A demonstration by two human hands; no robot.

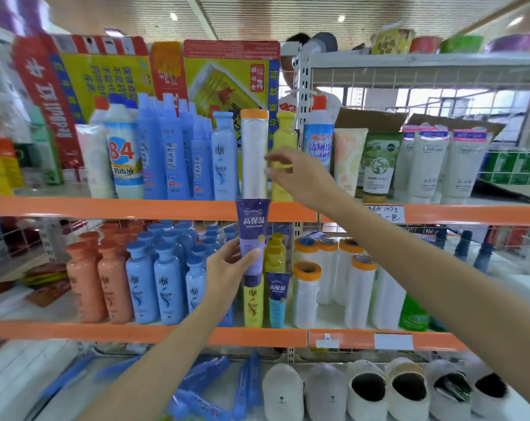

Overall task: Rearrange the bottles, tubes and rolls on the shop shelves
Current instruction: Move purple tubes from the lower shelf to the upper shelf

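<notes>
On the top orange shelf (166, 208), we are reaching our right hand (291, 171) to the tall yellow plastic bottle (284, 153), fingers curled around its middle. Our left hand (227, 268) is holding the purple squeeze tube (253, 235) up front. We should be lifting the bottle straight up, since the white roll with the orange cap (254, 153) and the blue-label cleaner bottle (317, 141) are standing close beside it.

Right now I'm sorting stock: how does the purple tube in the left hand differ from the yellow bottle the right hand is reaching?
The soft purple squeeze tube is lifted off the shelf in the left hand; the rigid yellow plastic bottle stands on the upper shelf, right hand at it. The tube is flat-ended; the bottle is capped. Both upright.
</notes>
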